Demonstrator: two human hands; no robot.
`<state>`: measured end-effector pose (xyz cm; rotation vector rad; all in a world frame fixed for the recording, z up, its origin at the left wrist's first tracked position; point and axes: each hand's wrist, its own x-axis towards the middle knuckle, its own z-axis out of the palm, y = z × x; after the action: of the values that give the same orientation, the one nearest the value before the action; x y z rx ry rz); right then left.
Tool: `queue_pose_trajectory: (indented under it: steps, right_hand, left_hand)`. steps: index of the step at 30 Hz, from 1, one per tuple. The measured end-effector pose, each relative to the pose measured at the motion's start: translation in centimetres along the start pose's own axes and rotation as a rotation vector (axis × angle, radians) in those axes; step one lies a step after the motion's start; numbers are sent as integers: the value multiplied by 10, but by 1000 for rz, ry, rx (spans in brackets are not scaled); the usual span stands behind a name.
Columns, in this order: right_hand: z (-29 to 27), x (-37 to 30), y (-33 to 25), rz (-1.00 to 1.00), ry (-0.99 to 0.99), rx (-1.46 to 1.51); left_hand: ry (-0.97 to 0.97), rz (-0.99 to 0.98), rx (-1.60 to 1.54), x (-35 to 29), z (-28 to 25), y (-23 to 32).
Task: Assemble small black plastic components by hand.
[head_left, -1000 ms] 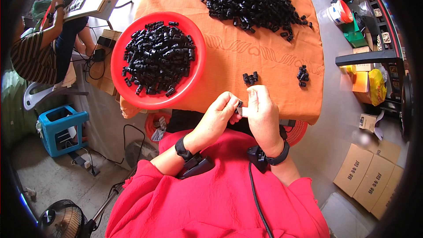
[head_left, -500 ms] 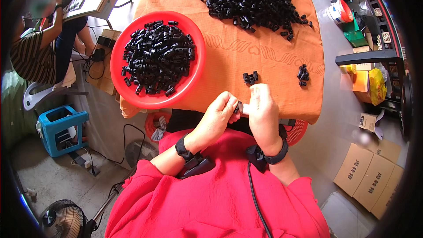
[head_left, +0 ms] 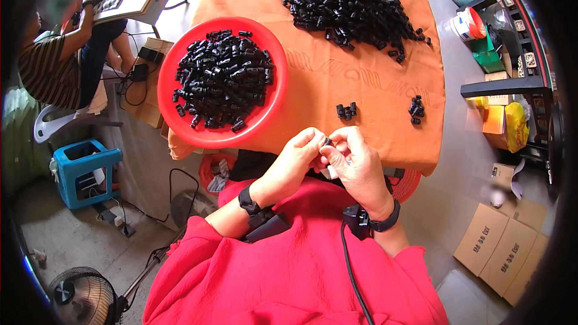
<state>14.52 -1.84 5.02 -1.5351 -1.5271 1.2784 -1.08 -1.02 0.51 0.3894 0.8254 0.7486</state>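
Observation:
Above my lap, close to the table's front edge, my two hands meet at the fingertips. My left hand (head_left: 300, 157) is closed, pinching a small black cylindrical plastic part (head_left: 327, 141). Against the same part rest the curled thumb and forefinger of my right hand (head_left: 359, 165). A small white piece (head_left: 330, 172) sticks out below the right thumb, held within that hand; its full shape is hidden. Just beyond my fingers, a little group of black parts (head_left: 346, 111) lies on the orange tablecloth (head_left: 313, 99), and another small cluster (head_left: 416, 110) lies farther right.
A red basin (head_left: 282, 78) heaped with black parts stands at the table's left. A large pile of black parts (head_left: 349, 6) covers the far side. Left are a blue stool (head_left: 87, 171), a fan (head_left: 84, 295) and another seated person (head_left: 54, 66). Cartons (head_left: 500, 250) stand right.
My right hand has turned and curled in, its fingertips now at the black part. The white piece, earlier between my hands, now shows lower, under the right thumb. The view has shifted slightly.

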Motion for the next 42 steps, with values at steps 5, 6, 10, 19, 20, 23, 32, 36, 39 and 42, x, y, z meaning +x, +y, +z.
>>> queue_pose_trajectory:
  steps: [5,6,10,19,20,23,32,36,39,42]
  right_hand:
    - [-6,-1,1,-21,-4,-23]
    - [-7,-1,6,-21,-4,-8]
    - [-3,-4,6,-30,-17,64]
    - [-5,1,3,127,18,268]
    - [-5,0,3,136,24,265]
    - [-4,-2,3,153,37,251]
    - [0,-4,0,100,31,209]
    - [1,-4,-1,109,-28,224]
    - [3,-4,1,90,-23,242]
    - [-1,-2,-1,80,-61,254]
  left_hand:
    - [-44,50,169,-2,5,1]
    - [-58,68,186,-2,4,1]
    - [-77,72,194,-1,-1,-4]
    - [-164,-10,-93,-5,-2,11]
    - [-167,-14,-95,-4,-3,10]
    - [-174,-27,-91,-4,0,10]
    - [-172,4,-43,-1,-7,-1]
    - [-93,50,52,-2,-5,-3]
    - [-100,27,16,-2,-5,-2]
    - [-47,20,70,-3,-3,3]
